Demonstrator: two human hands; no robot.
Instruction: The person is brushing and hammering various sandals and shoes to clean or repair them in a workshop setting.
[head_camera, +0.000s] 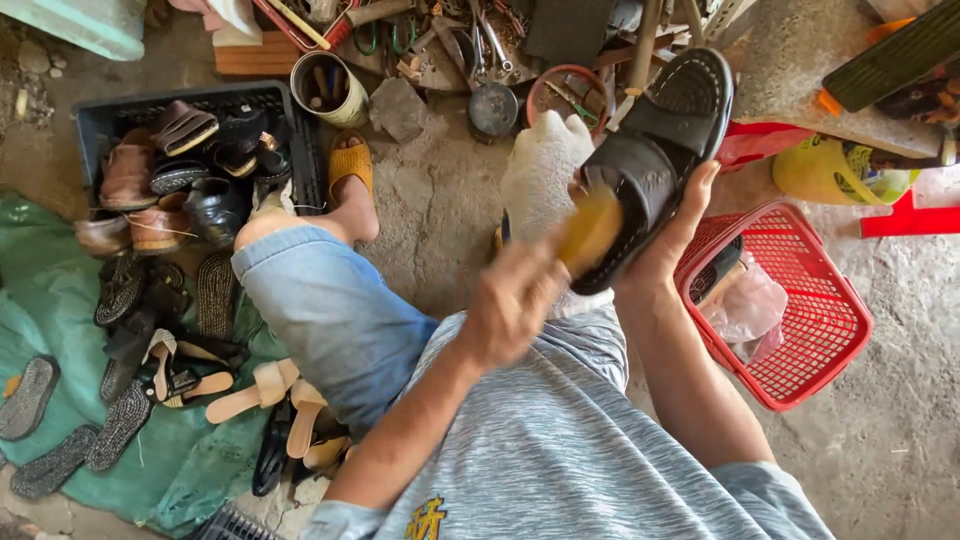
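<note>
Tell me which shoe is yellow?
The yellow slipper worn on the person's foot beside the dark crate; the shoes piled there are brown or black.

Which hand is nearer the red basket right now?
Right. The right hand, holding the black sandal, is just beside the red basket; the left hand is farther away.

Bare grey concrete floor (440, 215) lies open ahead of the raised knee in blue denim shorts (325, 310), the widest clear lane. To the left, a dark plastic crate heaped with worn leather shoes (180, 165) and a green tarpaulin strewn with sandals and loose soles (150, 340) block the way. To the right, a red plastic mesh basket (800, 320) sits just beside the forearm. Straight ahead, a tin can (328, 88) and a jumble of metal tools (470, 50), blurred and hard to separate, close the far edge.
</note>
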